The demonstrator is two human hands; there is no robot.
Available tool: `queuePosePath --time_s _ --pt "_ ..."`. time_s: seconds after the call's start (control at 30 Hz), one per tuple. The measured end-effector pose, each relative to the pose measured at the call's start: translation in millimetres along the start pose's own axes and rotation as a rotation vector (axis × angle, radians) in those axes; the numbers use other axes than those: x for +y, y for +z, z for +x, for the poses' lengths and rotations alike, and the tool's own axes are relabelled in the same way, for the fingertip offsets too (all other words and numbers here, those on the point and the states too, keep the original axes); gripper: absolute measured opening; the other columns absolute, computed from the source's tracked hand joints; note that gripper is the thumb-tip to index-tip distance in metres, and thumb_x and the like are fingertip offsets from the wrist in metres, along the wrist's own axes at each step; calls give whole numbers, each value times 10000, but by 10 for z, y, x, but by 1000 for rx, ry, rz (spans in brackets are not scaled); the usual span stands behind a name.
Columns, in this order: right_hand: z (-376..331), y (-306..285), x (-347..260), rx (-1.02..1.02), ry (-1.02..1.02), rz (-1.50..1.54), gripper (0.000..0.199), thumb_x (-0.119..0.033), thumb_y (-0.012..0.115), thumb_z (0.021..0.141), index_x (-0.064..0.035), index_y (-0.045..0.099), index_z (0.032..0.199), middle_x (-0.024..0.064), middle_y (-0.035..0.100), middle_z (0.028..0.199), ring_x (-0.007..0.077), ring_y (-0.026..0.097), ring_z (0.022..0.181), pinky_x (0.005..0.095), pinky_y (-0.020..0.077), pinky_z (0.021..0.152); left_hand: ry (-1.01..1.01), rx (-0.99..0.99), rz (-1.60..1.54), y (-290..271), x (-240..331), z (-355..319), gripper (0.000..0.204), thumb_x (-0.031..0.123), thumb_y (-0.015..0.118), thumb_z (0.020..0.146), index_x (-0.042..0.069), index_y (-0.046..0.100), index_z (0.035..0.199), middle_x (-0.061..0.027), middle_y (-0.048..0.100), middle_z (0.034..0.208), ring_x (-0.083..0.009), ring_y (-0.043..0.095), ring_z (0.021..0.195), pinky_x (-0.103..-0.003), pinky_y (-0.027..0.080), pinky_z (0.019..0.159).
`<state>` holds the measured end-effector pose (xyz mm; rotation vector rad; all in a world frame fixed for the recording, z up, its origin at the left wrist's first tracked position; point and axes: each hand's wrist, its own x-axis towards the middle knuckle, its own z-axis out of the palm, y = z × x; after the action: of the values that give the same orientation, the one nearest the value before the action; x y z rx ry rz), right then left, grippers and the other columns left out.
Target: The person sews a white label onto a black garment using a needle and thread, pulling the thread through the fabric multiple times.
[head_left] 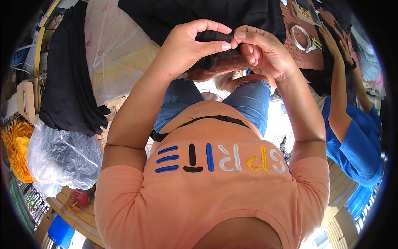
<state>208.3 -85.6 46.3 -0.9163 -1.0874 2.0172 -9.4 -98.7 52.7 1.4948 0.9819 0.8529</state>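
Note:
My two hands meet over a black cloth point(153, 16). On my left hand point(195, 39), the thumb and forefinger curve toward each other with a gap between their tips. My right hand point(265, 47) is closed in a pinch right beside those tips, its other fingers curled under. A very thin line, like thread or a needle, shows faintly at the fingertips; it is too fine to name. The black cloth lies just beyond and beneath both hands, with a reddish-brown patterned cover point(215, 68) below its near edge.
On the right, a white tape roll point(300, 37) and a yellow cutter point(316, 44) lie near a co-worker's hands point(331, 41). At left are folded black cloth point(68, 83), clear plastic sheeting point(120, 54), a plastic bag point(62, 153) and yellow fabric point(18, 145).

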Motion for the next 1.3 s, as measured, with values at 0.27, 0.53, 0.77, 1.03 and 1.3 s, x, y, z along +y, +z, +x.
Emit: queuePosePath --time_s 0.27,0.53,0.77,1.03,1.3 --pt "-46 88 -63 54 48 -227 219 -202 669 849 -57 648 1011 42 626 792 49 553 576 165 423 509 -58 40 -20 -1 14 -1 307 97 712 817 39 637 1109 -25 652 1001 -65 593 887 -204 464 797" --pt "-74 204 -27 152 -514 -836 103 -73 631 863 -15 632 949 26 605 932 109 598 717 229 476 623 -11 35 13 45 -20 23 306 88 699 821 28 628 1112 -24 646 992 -57 580 860 -202 459 779" --pt "-78 442 -158 134 -790 -1427 100 -26 651 795 -57 600 876 63 571 988 291 597 764 323 482 642 -46 41 234 89 20 9 364 135 738 776 15 607 1094 -35 644 961 -82 570 920 -233 448 832" --pt "7 430 -358 72 -622 -1367 88 -117 618 873 -31 610 854 53 618 881 239 617 747 324 487 671 -23 88 321 96 -7 -13 453 93 746 736 34 566 1147 -39 635 1001 -97 577 934 -252 457 835" --pt "13 352 -244 71 -451 -1142 60 -22 612 845 -1 584 894 71 554 893 215 580 779 296 462 711 -15 97 329 98 -22 -12 455 111 748 733 55 569 1147 -42 641 1004 -115 598 896 -269 483 796"
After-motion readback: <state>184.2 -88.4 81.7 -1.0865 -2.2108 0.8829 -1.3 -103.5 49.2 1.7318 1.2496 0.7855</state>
